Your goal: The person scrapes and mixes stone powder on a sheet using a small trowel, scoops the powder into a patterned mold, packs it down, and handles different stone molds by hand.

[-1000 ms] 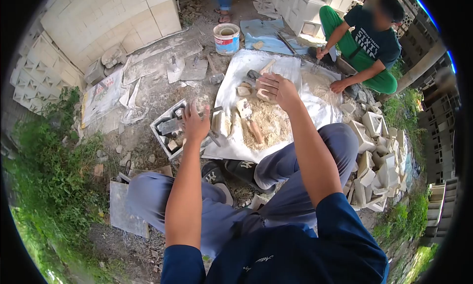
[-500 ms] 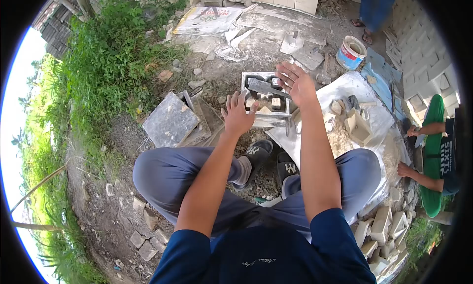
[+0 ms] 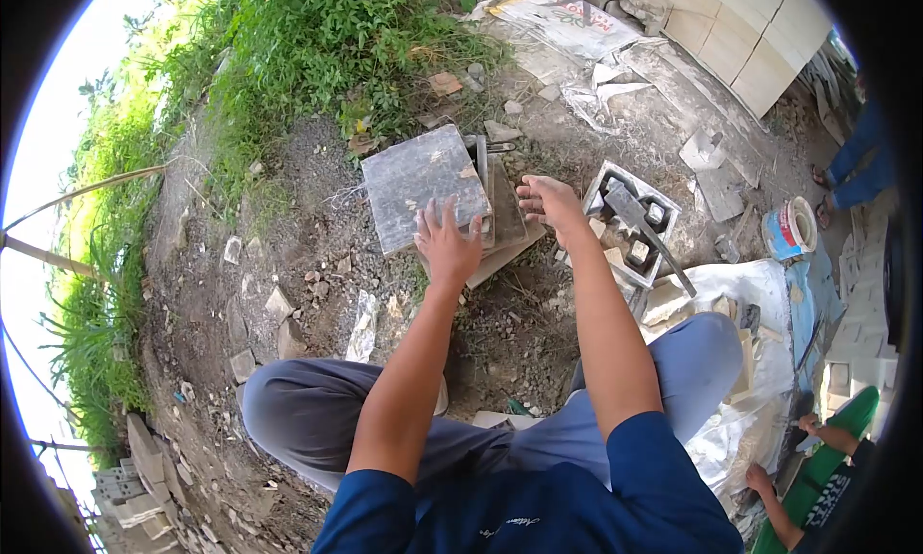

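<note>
My left hand (image 3: 447, 246) has its fingers spread over the lower edge of a grey, worn square board (image 3: 418, 184); I cannot tell whether it touches. Under and beside that board are more flat boards (image 3: 514, 217) in a stack. My right hand (image 3: 556, 208) is in the air just right of the stack, fingers apart and slightly bent, holding nothing. Right of it stands a square metal mould (image 3: 670, 200) with inner blocks, powdery pale material in parts of it. A flat grey metal bar (image 3: 639, 217) lies slantwise across the mould.
A white sheet (image 3: 760, 289) with pale material lies to the right, near a paint bucket (image 3: 790, 229). A trowel-like tool (image 3: 702, 152) rests on the ground behind. Another person's hands (image 3: 760, 477) are at lower right; someone in blue trousers (image 3: 856, 155) stands at far right. Plants (image 3: 317, 54) grow at back left.
My view has turned left. Both hands have moved from around the mould to the stacked boards. The metal bar still lies on the mould.
</note>
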Demonstrator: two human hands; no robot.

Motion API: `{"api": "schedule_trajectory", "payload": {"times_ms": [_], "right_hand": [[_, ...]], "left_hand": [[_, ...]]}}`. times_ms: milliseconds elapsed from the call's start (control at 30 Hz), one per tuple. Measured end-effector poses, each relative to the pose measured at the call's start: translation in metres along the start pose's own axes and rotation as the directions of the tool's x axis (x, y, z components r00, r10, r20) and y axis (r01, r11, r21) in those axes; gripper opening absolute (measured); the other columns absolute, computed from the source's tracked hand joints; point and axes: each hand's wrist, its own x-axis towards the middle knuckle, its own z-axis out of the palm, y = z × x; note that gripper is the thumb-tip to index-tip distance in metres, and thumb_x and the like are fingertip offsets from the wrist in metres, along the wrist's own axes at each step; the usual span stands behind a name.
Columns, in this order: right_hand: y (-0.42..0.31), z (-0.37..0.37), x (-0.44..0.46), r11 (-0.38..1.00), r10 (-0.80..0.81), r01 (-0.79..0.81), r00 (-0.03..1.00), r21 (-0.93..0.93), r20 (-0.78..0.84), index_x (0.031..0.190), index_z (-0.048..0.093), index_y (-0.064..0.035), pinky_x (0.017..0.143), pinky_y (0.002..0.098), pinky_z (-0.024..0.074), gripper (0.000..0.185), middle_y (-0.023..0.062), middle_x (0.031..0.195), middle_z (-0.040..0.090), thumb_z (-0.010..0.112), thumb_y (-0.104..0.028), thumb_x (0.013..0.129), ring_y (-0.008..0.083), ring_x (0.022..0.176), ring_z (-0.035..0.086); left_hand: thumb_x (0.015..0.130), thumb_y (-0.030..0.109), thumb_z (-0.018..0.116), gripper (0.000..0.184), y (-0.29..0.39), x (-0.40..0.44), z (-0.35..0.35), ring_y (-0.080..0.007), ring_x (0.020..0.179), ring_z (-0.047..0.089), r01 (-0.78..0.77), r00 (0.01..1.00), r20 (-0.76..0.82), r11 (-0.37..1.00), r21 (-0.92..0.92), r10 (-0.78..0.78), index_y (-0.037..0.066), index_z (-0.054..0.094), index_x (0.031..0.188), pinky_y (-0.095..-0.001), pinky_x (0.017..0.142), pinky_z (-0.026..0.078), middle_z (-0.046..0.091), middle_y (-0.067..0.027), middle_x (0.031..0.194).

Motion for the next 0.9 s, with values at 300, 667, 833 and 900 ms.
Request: {"api": "schedule_trajectory", "payload": {"times_ms": [300,667,833,900], "right_hand": [[0.066,0.09,0.042,0.708,-0.164,0.165,0.984,-0.687,0.069,0.158,0.023,0.0058,0.117,0.0431,0.0377,0.089,0.0259,0.157,0.031,0.069,-0.04,0.097,0.0392,0.142,0.041],[0.033,0.065,0.036,0.861,0.366,-0.34,0.93,-0.378,-0.002,0.149,0.041,0.0068,0.112,0.0456,0.0384,0.081,0.0306,0.157,0.032,0.072,-0.044,0.094,0.0361,0.142,0.042],[0.045,0.023,0.029,0.965,0.216,-0.178,0.956,0.192,-0.198,0.147,0.046,0.0019,0.116,0.0617,0.0248,0.074,0.0272,0.156,0.04,0.075,-0.039,0.093,0.0374,0.15,0.028],[-0.002,0.001,0.004,0.983,0.107,-0.062,0.957,0.171,-0.27,0.146,0.046,0.002,0.114,0.0584,0.0288,0.072,0.0246,0.156,0.041,0.076,-0.036,0.093,0.0364,0.152,0.025]], "left_hand": [[0.089,0.04,0.079,0.086,-0.132,0.065,-0.006,-0.0356,0.124,0.06,0.264,0.913,-0.151,0.831,-0.49,-0.379,-0.013,0.042,0.145,-0.0407,0.106,0.045,0.059,-0.0279,0.136],[0.089,0.05,0.073,0.074,-0.059,0.064,-0.053,-0.0339,0.118,0.062,0.62,0.75,-0.186,0.773,-0.134,-0.634,-0.004,0.059,0.138,-0.0482,0.107,0.04,0.062,-0.0199,0.134],[0.094,0.05,0.068,0.074,-0.033,0.071,-0.025,-0.0373,0.137,0.046,0.146,0.956,-0.142,0.837,-0.527,-0.256,0.004,0.05,0.149,-0.0525,0.115,0.032,0.052,-0.0212,0.145],[0.096,0.047,0.066,0.07,-0.01,0.077,-0.031,-0.0366,0.137,0.047,0.118,0.981,-0.047,0.767,-0.63,-0.189,0.004,0.05,0.149,-0.0475,0.115,0.034,0.052,-0.0212,0.145]]}}
